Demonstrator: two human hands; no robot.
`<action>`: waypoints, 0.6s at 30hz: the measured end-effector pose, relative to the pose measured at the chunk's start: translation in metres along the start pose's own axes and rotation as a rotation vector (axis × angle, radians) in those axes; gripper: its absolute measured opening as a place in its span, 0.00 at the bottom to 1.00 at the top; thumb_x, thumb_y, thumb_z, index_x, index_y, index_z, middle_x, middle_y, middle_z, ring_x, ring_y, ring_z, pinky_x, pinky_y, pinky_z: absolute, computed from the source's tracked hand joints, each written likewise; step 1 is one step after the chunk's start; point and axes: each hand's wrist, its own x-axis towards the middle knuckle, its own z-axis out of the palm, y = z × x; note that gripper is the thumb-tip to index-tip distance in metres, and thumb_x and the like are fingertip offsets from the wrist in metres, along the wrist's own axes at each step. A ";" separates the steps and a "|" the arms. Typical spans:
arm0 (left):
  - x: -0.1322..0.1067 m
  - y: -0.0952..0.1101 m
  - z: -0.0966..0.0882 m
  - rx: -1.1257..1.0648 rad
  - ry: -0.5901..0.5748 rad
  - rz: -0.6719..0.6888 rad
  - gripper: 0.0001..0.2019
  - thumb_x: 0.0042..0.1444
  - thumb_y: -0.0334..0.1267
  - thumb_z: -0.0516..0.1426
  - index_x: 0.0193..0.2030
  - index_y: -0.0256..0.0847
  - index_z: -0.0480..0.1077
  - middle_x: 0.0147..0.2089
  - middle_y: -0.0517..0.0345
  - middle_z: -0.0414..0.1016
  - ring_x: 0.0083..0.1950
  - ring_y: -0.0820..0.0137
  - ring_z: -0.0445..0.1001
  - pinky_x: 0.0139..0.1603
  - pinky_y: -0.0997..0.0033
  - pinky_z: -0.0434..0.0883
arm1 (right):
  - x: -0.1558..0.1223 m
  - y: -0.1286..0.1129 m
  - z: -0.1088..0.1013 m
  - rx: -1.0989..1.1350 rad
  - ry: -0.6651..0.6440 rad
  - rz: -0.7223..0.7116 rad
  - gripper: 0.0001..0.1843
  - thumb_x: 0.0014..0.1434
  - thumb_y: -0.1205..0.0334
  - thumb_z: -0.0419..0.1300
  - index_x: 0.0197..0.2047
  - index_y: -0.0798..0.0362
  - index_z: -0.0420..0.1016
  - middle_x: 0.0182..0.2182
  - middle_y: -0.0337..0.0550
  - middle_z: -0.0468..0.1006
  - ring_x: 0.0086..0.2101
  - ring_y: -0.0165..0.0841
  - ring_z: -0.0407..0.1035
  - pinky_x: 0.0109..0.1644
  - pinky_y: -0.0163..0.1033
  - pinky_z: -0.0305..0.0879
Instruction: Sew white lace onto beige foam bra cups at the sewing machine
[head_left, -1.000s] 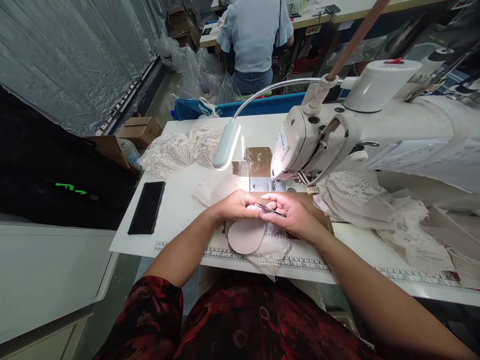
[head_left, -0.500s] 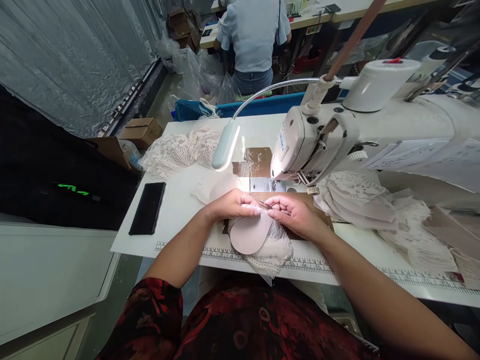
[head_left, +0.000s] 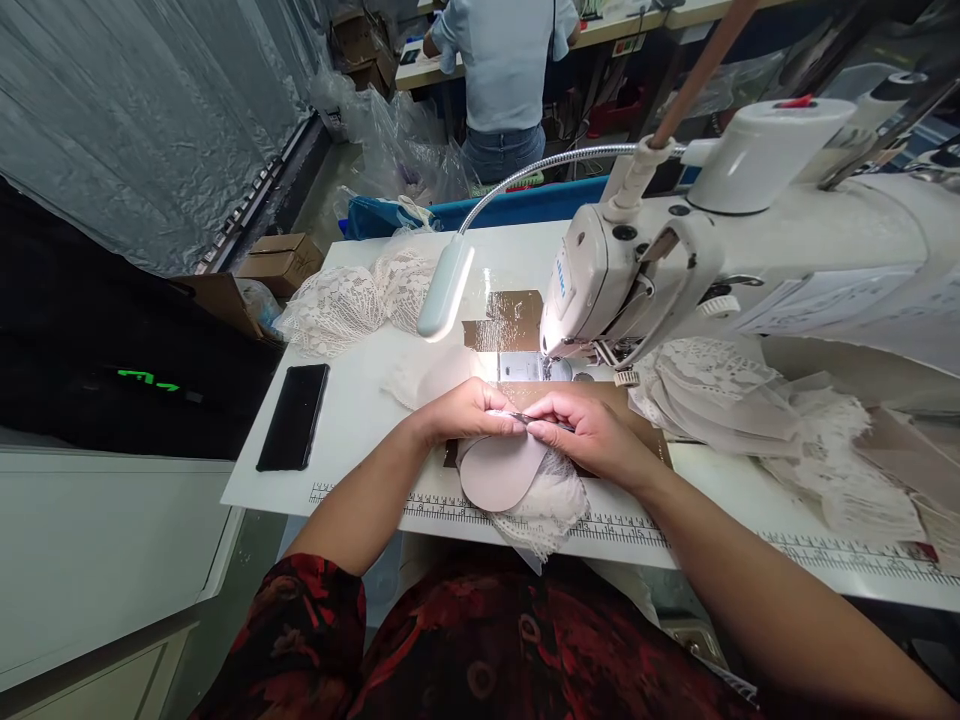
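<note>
- From here, the white, bulky metal sewing machine (head_left: pixel 592 270) stands on the right of the flat white table (head_left: pixel 360 410).
- Left on the tabletop lies a black rectangular phone (head_left: pixel 294 417); behind it, cream rounded lace cups (head_left: pixel 337 308).
- A pale pink oval fabric pad (head_left: pixel 501 478) is before the machine, by the front edge.
- Cream layered lace pieces (head_left: pixel 712 385) lie right, under the machine's arm.
</note>
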 end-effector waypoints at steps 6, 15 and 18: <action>0.001 0.001 0.001 0.011 -0.002 -0.003 0.18 0.45 0.48 0.65 0.25 0.32 0.71 0.21 0.65 0.58 0.24 0.80 0.55 0.24 0.77 0.52 | 0.000 0.006 -0.003 -0.032 -0.013 0.009 0.13 0.58 0.52 0.58 0.40 0.52 0.77 0.34 0.42 0.79 0.35 0.36 0.72 0.39 0.39 0.66; 0.005 -0.002 0.003 0.056 -0.005 0.016 0.18 0.46 0.48 0.64 0.25 0.31 0.69 0.22 0.64 0.57 0.25 0.80 0.54 0.24 0.78 0.52 | 0.004 -0.004 0.001 -0.121 -0.001 0.008 0.11 0.59 0.54 0.58 0.37 0.51 0.77 0.33 0.40 0.79 0.35 0.34 0.71 0.38 0.38 0.64; 0.004 -0.002 0.004 0.052 0.002 0.015 0.19 0.46 0.49 0.64 0.24 0.32 0.68 0.22 0.65 0.57 0.25 0.79 0.55 0.24 0.78 0.53 | 0.005 0.000 0.001 -0.138 0.020 0.002 0.11 0.59 0.54 0.57 0.36 0.51 0.77 0.32 0.41 0.78 0.34 0.34 0.71 0.37 0.39 0.64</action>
